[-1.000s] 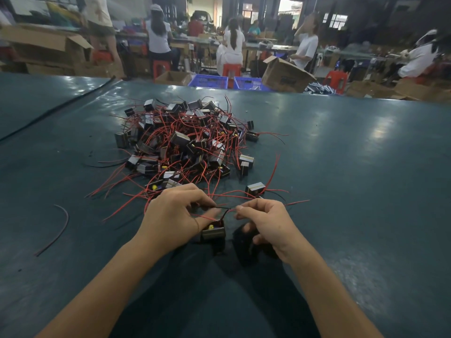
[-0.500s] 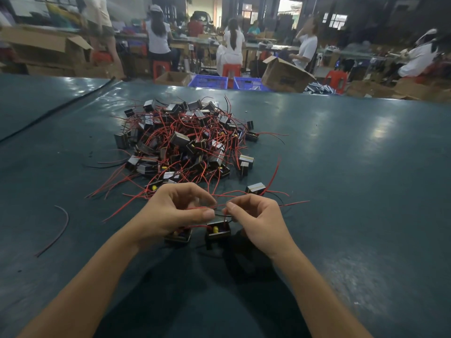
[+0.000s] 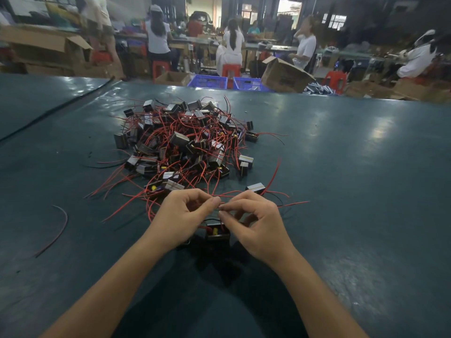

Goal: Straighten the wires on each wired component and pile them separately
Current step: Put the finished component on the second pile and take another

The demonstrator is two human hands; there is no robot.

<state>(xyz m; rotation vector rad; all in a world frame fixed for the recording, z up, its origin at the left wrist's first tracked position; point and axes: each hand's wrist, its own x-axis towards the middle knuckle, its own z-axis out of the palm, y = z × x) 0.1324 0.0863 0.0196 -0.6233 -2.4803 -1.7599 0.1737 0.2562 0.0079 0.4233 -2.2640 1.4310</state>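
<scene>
A heap of small black wired components (image 3: 185,145) with tangled red wires lies on the dark green table (image 3: 353,191). In front of it, one black component with a yellow part (image 3: 218,232) hangs just above the table between my hands. My left hand (image 3: 180,215) and my right hand (image 3: 253,220) meet fingertip to fingertip above it, each pinching its thin wire. A second component is half hidden under my left hand. One more component (image 3: 255,188) sits alone just beyond my right hand.
A loose red wire (image 3: 57,228) lies on the table at the left. A black cable (image 3: 56,108) runs along the far left. Beyond the table's far edge are cardboard boxes (image 3: 284,75), blue crates (image 3: 207,81), red stools and several seated people.
My hands have drawn together until the fingertips meet on the wire. The held component has shifted right, centred under both hands; the second component has slipped further under my left hand.
</scene>
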